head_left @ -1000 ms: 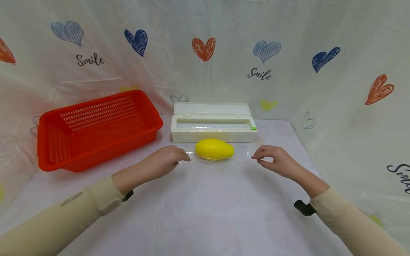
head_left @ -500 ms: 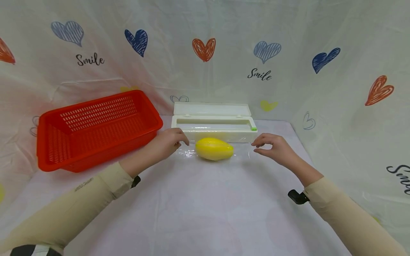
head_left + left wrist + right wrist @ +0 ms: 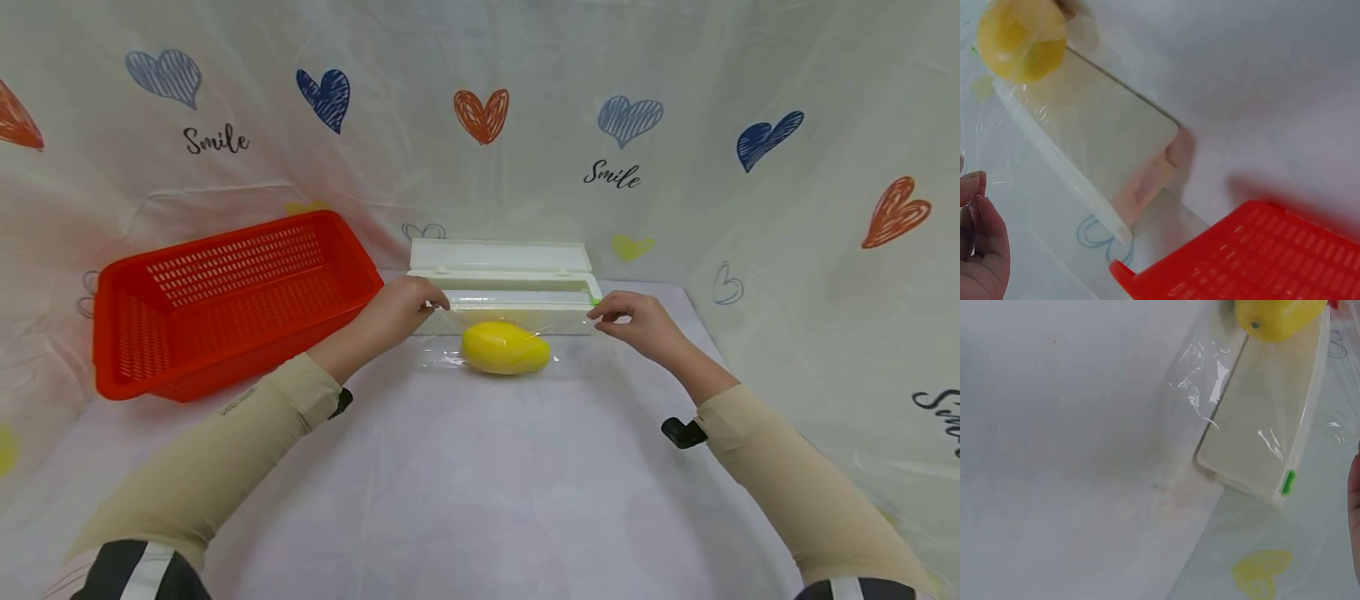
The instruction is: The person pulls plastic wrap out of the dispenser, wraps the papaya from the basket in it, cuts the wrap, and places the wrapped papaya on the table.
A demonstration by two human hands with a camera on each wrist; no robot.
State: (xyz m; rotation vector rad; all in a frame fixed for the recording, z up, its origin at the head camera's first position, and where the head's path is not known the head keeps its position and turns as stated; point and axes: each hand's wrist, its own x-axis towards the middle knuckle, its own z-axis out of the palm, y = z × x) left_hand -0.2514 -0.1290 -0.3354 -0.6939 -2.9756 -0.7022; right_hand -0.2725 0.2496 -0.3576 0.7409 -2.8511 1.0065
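A smooth yellow fruit (image 3: 504,347), shaped like a mango or small papaya, lies on a sheet of clear cling film (image 3: 1192,394) at mid-table. Just behind it stands a white cling film dispenser (image 3: 498,255) with its lid up. My left hand (image 3: 405,310) pinches the film's left corner between thumb and fingers, raised in front of the dispenser's left end. On the other side, my right hand (image 3: 636,325) pinches the right corner near the green cutter (image 3: 1288,482). Film stretches between both hands, above and behind the fruit. Only a sliver of the right hand shows in its wrist view.
A red plastic basket (image 3: 225,367) with slotted walls stands at the left, close to my left forearm. White cloth (image 3: 495,467) covers the table. Behind rises a pale curtain (image 3: 405,100) printed with hearts.
Both hands have moved away from me and up, from beside the fruit to in front of the dispenser, drawing the film's edge along. The fruit has stayed in place.
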